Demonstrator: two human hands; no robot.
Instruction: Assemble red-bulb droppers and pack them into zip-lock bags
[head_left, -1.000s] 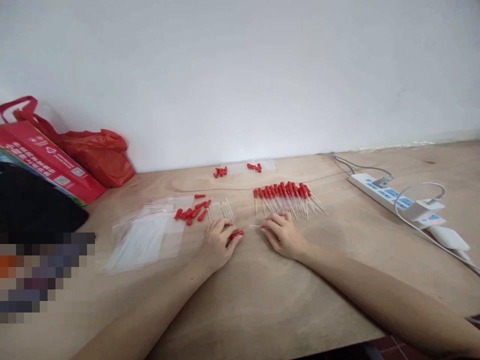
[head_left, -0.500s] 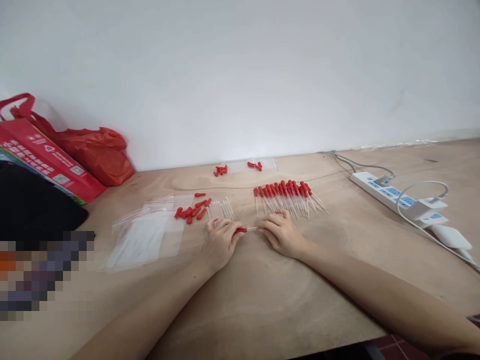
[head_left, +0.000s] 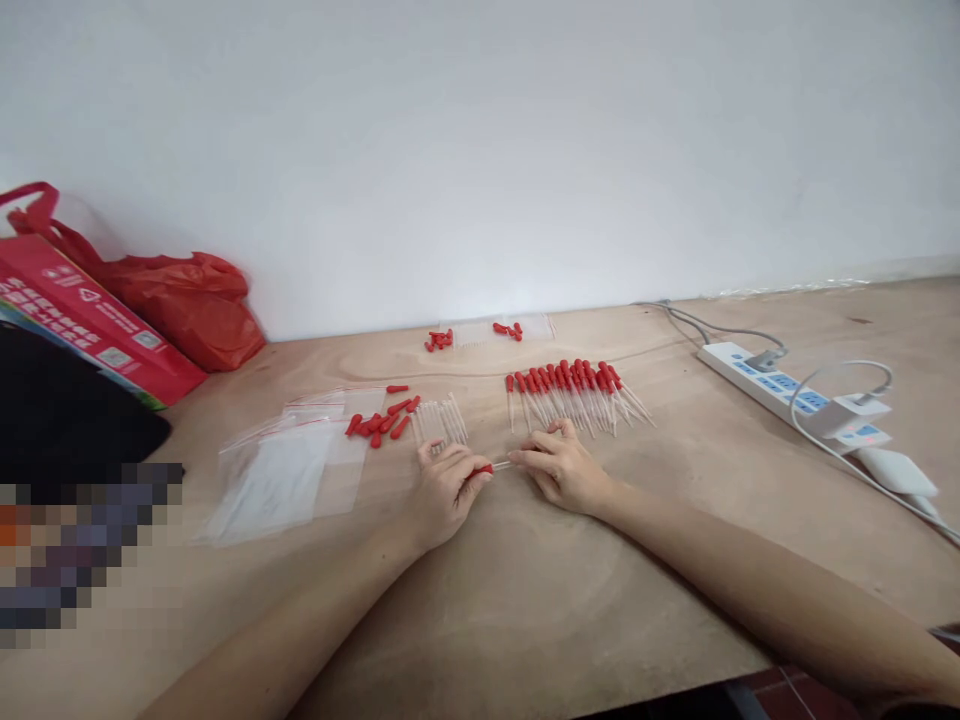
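Head view: pinching red bulb (head_left: 486, 469) in left grip (head_left: 450, 488), thin tube (head_left: 502, 464) in right grip (head_left: 564, 472); apparently joining both between grips. Next, probably press straight together.

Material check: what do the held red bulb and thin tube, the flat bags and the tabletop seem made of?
Red bulb: probably rubber or soft plastic; even, opaque red.
Thin tube: glass or plastic, too small to tell; pale, smooth look.
Flat bags: likely smooth plastic film; translucent, red-lined edges.
Tabletop: apparently wood, matt; tan, swirling grain.

a red bulb (head_left: 485, 469) sits end-on against a slim clear tube (head_left: 502, 464).
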